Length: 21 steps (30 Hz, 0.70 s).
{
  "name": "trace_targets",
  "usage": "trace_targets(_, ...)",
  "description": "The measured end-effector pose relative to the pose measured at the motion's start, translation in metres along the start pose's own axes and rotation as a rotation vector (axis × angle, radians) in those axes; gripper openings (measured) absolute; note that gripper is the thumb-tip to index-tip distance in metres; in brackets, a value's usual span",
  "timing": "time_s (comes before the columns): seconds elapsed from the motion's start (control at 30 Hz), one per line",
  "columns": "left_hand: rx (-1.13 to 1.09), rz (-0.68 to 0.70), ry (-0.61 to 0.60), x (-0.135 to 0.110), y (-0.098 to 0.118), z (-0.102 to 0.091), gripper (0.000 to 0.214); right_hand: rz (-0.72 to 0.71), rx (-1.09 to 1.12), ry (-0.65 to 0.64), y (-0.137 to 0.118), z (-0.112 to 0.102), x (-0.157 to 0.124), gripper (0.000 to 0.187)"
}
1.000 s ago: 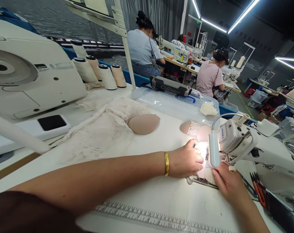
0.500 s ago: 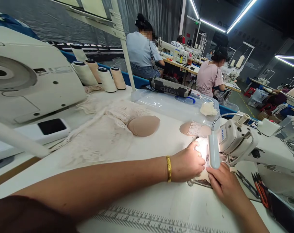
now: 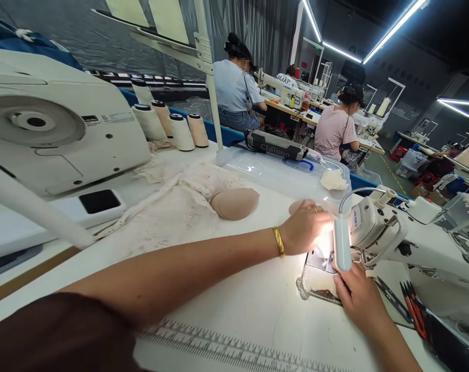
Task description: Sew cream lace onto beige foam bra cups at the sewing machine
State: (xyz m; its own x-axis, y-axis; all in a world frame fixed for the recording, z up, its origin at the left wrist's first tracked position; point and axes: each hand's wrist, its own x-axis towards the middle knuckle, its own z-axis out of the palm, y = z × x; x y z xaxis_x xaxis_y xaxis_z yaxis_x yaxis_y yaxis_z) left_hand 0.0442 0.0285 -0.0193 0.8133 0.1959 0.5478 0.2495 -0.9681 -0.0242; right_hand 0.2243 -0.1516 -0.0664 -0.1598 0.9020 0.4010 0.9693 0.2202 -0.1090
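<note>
My left hand (image 3: 306, 227), with a gold bangle on its wrist, reaches across the white table (image 3: 238, 299) to a beige cup piece with lace (image 3: 296, 206). Its fingers are curled over that piece, in the glare of the gooseneck lamp (image 3: 341, 243). My right hand (image 3: 356, 297) lies low by the metal needle plate (image 3: 319, 281), fingers stretched toward the presser foot, their tips hidden behind the lamp. The white sewing machine (image 3: 397, 232) stands just right of both hands.
A second beige cup (image 3: 235, 203) rests on cream lace fabric (image 3: 172, 206). Thread cones (image 3: 180, 132) and a clear plastic box (image 3: 273, 168) stand behind. Another machine (image 3: 56, 129) fills the left. Snips (image 3: 412, 310) lie at the right. Two people sew at far tables.
My left hand has moved up and away from the needle plate onto the cup piece beyond it. My right hand has stayed by the plate, and the plate now shows bare.
</note>
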Motion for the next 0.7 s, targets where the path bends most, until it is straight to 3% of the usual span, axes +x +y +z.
trace_targets(0.07,-0.024,-0.188,-0.004,0.018,-0.015,-0.008,0.036,0.000,-0.001,0.006,0.001,0.002,-0.001,0.028)
trace_targets(0.13,-0.130,-0.377,-0.096,0.035,-0.028,-0.010,0.042,0.007,0.002,0.009,0.002,0.004,-0.002,0.028)
trace_targets(0.2,-0.243,-0.483,-0.200,0.048,-0.039,-0.008,0.028,0.014,0.005,0.011,0.004,0.007,-0.003,0.028)
trace_targets(0.27,-0.298,-0.537,-0.225,0.055,-0.047,-0.005,0.009,0.010,0.006,0.016,0.005,0.008,-0.003,0.029)
trace_targets(0.47,-0.329,-0.578,-0.082,0.046,-0.056,-0.018,0.030,0.014,0.021,-0.011,0.007,0.011,-0.003,0.028)
trace_targets(0.57,-0.345,-0.489,-0.110,0.043,-0.050,-0.020,0.021,0.026,0.032,-0.002,0.008,0.012,-0.002,0.026)
trace_targets(0.7,-0.324,-0.486,-0.157,0.052,-0.043,-0.003,0.008,0.023,0.035,0.006,0.008,0.015,-0.002,0.025)
